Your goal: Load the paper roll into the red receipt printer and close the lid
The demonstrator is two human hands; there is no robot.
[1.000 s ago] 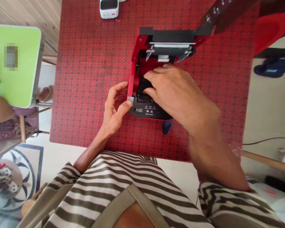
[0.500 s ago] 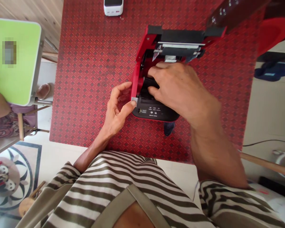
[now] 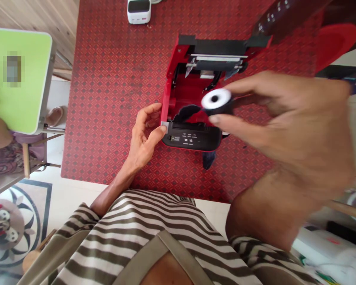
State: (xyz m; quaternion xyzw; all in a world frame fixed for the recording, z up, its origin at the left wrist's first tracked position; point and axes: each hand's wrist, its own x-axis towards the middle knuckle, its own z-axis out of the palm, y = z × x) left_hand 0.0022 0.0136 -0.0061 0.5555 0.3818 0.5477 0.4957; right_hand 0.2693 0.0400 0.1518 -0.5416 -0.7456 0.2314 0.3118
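Red-and-black machine point(image 3: 185, 85) shares the patterned table point(image 3: 115, 59) with a white boxy device point(image 3: 139, 18).

Probable home: slipper point(image 3: 55, 116), patterned floor point(image 3: 32, 204)

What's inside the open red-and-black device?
A dark, crumpled strip lies near the front of its red interior. The right hand holds a white-faced roll over the right side; whatever lies beneath strip and roll is hidden.

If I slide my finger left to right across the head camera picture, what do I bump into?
Green tabletop → left hand → red left wall of the machine → roll with a white end → right hand.
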